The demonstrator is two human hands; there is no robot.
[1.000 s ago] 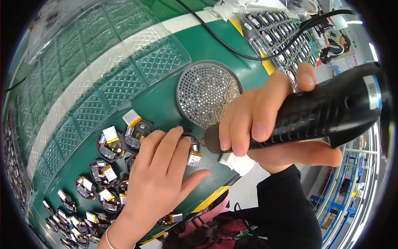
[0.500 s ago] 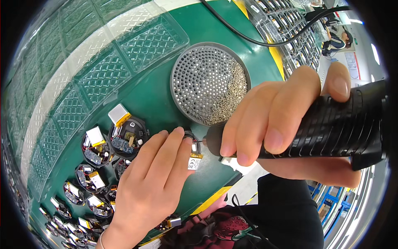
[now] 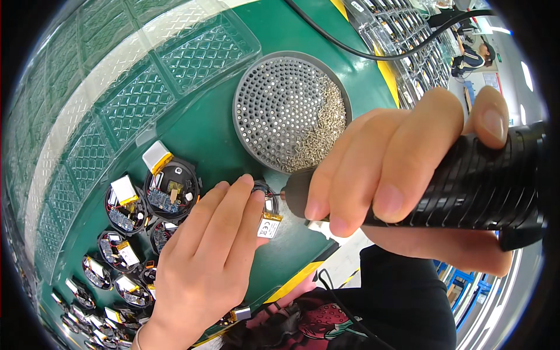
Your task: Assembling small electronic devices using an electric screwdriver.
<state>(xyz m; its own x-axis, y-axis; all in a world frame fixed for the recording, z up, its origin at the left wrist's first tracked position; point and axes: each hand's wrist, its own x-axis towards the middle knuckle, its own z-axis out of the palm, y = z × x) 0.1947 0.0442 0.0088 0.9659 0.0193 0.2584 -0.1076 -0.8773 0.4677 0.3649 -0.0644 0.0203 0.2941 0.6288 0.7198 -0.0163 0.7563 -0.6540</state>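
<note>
My right hand [image 3: 388,157] is wrapped round a black electric screwdriver [image 3: 472,192], which lies nearly level and points left. Its thin bit meets a small round electronic unit [image 3: 270,203] beneath my left fingertips; the exact contact point is too small to make out. My left hand [image 3: 204,251] rests over that unit with its fingers together, holding it on the green table and hiding most of it. A silver battery pouch with yellow tape [image 3: 269,226] sticks out from the unit toward me. Just beyond stands a round grey screw tray [image 3: 248,137], its perforated plate partly filled with loose small screws.
Several round black units [image 3: 172,189] with circuit boards and batteries crowd the left side. Clear plastic trays [image 3: 140,99] line the far left. A black cable [image 3: 350,53] arcs across the back, near a tray of parts [image 3: 396,35]. Another person [image 3: 475,58] is at the far right.
The table and its things sit slightly further left in the view. Both hands keep their hold, and the screwdriver bit remains at the unit.
</note>
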